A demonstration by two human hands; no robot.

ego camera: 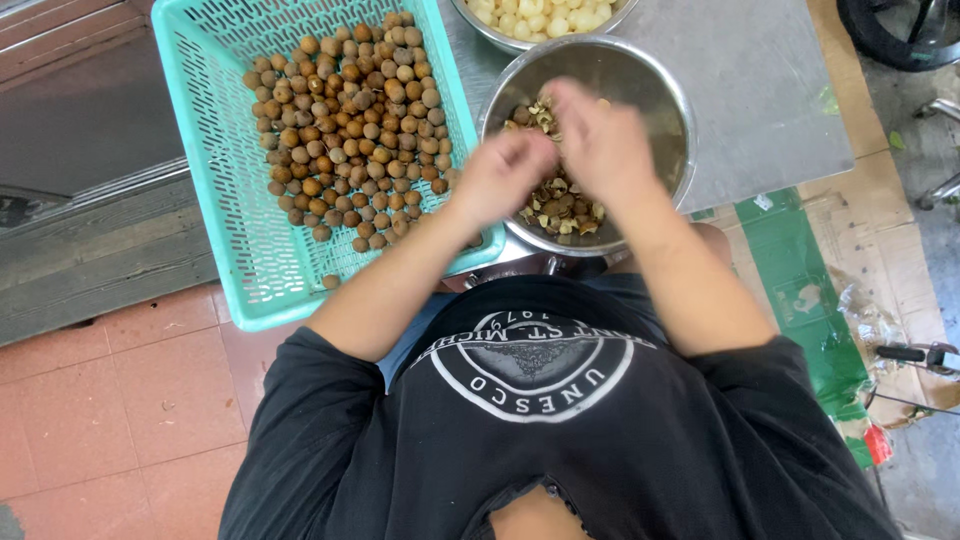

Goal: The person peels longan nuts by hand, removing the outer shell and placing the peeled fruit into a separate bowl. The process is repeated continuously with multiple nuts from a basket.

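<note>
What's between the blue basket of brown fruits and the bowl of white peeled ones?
In the head view, the metal bowl of brown shells sits between the turquoise basket and the bowl of peeled fruit. Both hands work over it.

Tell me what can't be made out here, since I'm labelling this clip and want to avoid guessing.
- What the left hand and right hand pinch: blurred by motion, covered by fingers, head view.
- Middle of the steel bowl of brown shells: hidden under both hands.
- Second bowl of pale peeled fruit: cut off by the top edge.
- Turquoise basket of brown fruit: its near right corner is hidden by the left forearm.
</note>
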